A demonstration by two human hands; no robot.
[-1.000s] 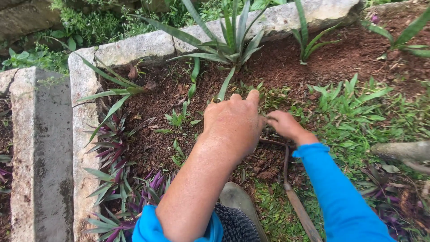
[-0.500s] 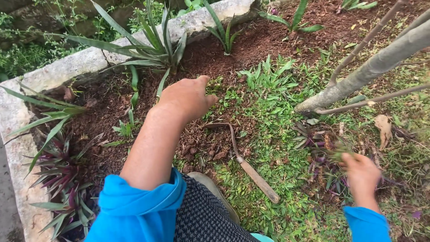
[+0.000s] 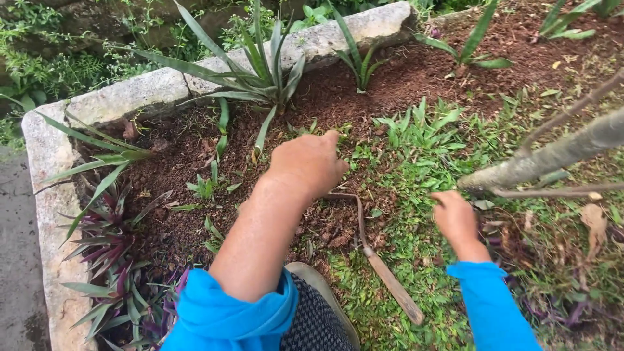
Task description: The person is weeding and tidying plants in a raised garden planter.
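Grass (image 3: 416, 175) is the thing both hands work at: a low green patch in the reddish-brown soil (image 3: 403, 81) of a raised bed, and it serves here as the landmark. The left hand (image 3: 311, 162) sits at the patch's left edge, seen from the back, its fingers curled downward into the short blades and soil there; whether they pinch anything is hidden beneath the knuckles. The right hand (image 3: 456, 218) hovers over the patch's lower right part, fingers loosely bent and turned down toward the blades, and I cannot tell whether it holds any. Between the two hands, on the grass's lower left margin, lies a hooked tool (image 3: 380, 260) with a thin curved metal end and a wooden handle, touched by neither hand. Both arms wear blue sleeves (image 3: 227, 315). Right of the grass a pale branch (image 3: 552, 156) slants up from the ground. Beyond the patch stands a spiky green plant (image 3: 257, 78), and behind that runs the bed's stone edge (image 3: 130, 91). Far left of the grass, along that edge, grow purple-leaved plants (image 3: 107, 260). A grey shoe (image 3: 318, 279) shows just below the patch.
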